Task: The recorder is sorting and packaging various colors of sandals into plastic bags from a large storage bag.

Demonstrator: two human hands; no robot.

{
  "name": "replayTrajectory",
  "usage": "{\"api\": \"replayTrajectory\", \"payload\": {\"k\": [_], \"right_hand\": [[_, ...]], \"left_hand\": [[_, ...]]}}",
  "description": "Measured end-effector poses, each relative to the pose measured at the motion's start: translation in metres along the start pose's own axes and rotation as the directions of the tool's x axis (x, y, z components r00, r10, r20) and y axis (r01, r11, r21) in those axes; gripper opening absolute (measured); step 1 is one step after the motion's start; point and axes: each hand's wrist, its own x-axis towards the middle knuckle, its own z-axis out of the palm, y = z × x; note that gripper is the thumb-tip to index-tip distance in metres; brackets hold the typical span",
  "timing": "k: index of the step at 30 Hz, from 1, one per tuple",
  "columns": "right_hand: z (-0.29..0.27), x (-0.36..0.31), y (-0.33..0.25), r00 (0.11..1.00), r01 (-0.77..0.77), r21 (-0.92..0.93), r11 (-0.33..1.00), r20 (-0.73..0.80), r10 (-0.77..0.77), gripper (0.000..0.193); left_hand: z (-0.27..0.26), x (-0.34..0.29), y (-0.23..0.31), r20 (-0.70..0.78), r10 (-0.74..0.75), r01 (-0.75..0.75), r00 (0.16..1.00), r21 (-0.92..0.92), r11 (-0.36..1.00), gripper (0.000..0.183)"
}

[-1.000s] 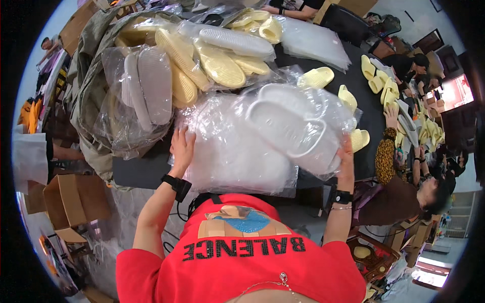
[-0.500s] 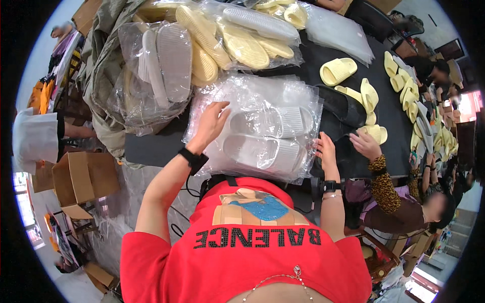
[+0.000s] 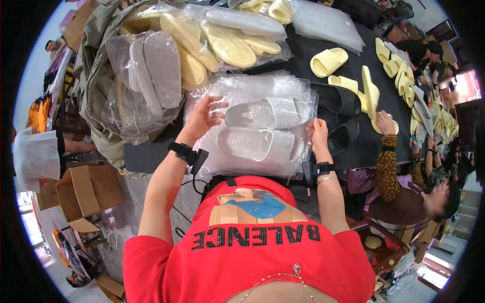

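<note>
In the head view, the stack of clear bags [image 3: 247, 85] lies on the black table [image 3: 146, 157], and a pair of white slippers [image 3: 284, 113] in clear plastic rests on top of it, side by side. The left hand [image 3: 204, 119] is over the stack's left part, near the slippers' heel ends, its fingers loosely spread. The right hand [image 3: 319, 135] is at the stack's right edge, fingers curled and fingertips close together; whether they pinch the film I cannot tell. Right of the stack sit black slippers [image 3: 348, 101], with yellow slippers [image 3: 329, 62] beyond them and a co-worker's hand [image 3: 385, 122] at another yellow one. Left of the stack, bagged grey slippers [image 3: 162, 70] lean in a grey-green sack [image 3: 93, 96]; behind the stack are bagged yellow slippers [image 3: 230, 48].
</note>
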Motion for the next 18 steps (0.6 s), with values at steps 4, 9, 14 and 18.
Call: {"api": "replayTrajectory", "payload": {"k": [4,9,14,18], "right_hand": [[0.008,-0.005,-0.011,0.998,0.012,0.041,0.999,0.066,-0.015,0.02],[-0.023,-0.041,-0.014,0.98,-0.095,-0.118,0.988,0.165,0.114,0.033],[-0.034,-0.059,0.012,0.946,-0.193,-0.255,0.947,0.21,0.249,0.028],[-0.024,-0.058,0.024,0.98,-0.057,-0.218,0.974,0.175,0.096,0.021]], "left_hand": [[-0.044,0.0,-0.02,-0.086,-0.131,0.147,0.988,0.218,0.965,0.036],[-0.062,-0.008,-0.034,0.027,0.066,-0.054,0.997,0.896,0.441,0.034],[-0.05,0.004,-0.049,-0.072,0.078,0.019,0.994,0.842,0.54,0.051],[-0.027,0.016,-0.065,-0.11,0.106,0.002,0.988,0.705,0.709,0.07]]}}
